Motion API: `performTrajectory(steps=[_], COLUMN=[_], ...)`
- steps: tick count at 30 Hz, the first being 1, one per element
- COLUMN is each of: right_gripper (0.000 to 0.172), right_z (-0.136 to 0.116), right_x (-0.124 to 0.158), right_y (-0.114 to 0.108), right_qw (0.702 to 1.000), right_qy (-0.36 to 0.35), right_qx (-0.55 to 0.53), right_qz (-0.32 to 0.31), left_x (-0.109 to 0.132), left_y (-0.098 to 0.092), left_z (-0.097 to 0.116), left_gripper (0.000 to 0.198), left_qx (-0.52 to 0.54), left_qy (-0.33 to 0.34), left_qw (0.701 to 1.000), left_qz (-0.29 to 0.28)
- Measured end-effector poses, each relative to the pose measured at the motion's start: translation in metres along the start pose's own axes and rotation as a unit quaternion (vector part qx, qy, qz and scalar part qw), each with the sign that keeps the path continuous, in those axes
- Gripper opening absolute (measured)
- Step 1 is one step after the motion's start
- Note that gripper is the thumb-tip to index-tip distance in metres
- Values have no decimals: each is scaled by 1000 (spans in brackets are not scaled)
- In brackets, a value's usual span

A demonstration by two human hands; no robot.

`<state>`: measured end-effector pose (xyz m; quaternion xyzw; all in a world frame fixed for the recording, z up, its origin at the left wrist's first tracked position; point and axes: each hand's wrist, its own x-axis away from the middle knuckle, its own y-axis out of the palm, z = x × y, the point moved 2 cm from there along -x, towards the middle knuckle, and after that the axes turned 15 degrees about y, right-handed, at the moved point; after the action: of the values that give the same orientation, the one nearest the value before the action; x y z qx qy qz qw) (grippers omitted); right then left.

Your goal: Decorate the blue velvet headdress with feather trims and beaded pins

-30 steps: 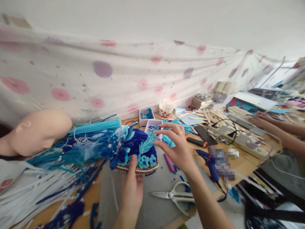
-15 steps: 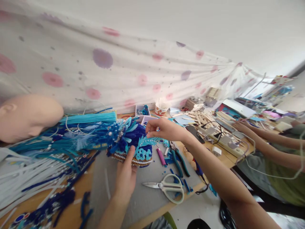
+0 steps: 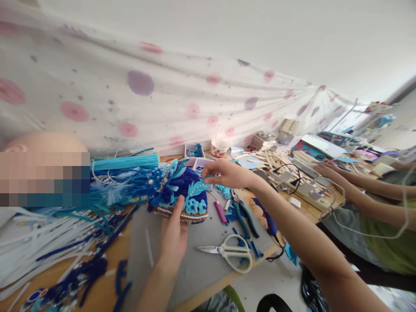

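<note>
My left hand (image 3: 175, 229) grips the lower edge of a blue headdress (image 3: 191, 184), its thumb on the front. The headdress has dark blue fuzzy parts, light-blue flowers, and bands of pearls and gold beads along the bottom. My right hand (image 3: 224, 173) is closed in a pinch at the upper tip of a light-blue leaf-shaped sprig (image 3: 195, 189) on the headdress front. Below lie white-handled scissors (image 3: 232, 252), dark-green pliers (image 3: 242, 212) and a purple lighter (image 3: 220, 211) on a grey mat (image 3: 182, 277).
Blue and white fuzzy stems (image 3: 126, 162) cover the left side, near a mannequin head (image 3: 52, 143). Small white boxes (image 3: 194, 151) and a paper cup (image 3: 219, 147) stand behind. A glue gun (image 3: 268, 219) and power strip (image 3: 308, 193) lie right, beside another person's arms (image 3: 354, 186).
My right hand has shifted slightly, its fingers now at the upper tip of the light-blue sprig. My left hand keeps its hold on the headdress. The view has turned a little.
</note>
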<state>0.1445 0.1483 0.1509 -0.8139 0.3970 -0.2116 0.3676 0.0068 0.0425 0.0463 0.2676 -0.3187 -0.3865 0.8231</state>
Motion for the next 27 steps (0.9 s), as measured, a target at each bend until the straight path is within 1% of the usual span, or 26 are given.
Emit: performTrajectory(steps=[5, 9, 14, 17, 20, 24, 27], right_gripper=[11, 13, 15, 20, 27, 28, 27], right_z=[5, 7, 9, 8, 5, 4, 4], right_x=[4, 4, 3, 1, 1, 4, 10], right_y=[12, 15, 17, 19, 20, 19, 19], right_qw=[997, 994, 993, 993, 992, 995, 997], right_qy=[-12, -29, -55, -73, -86, -70, -59], right_qx=[-70, -88, -74, -61, -48, 3, 5], right_qz=[33, 54, 70, 75, 82, 68, 52], left_x=[-2, -2, -3, -5, -7, -8, -7], left_y=[-2, -3, -2, -2, -4, -6, -5], left_z=[0, 0, 0, -2, -4, -5, -5], left_gripper=[31, 30, 27, 25, 27, 28, 27], left_qx=[-7, -10, -13, -15, -18, -15, -16], left_qy=[4, 2, -1, -7, -2, 12, 5], left_qw=[1000, 1000, 1000, 1000, 1000, 999, 999], left_qz=[-6, -10, -13, -12, -13, -34, -31])
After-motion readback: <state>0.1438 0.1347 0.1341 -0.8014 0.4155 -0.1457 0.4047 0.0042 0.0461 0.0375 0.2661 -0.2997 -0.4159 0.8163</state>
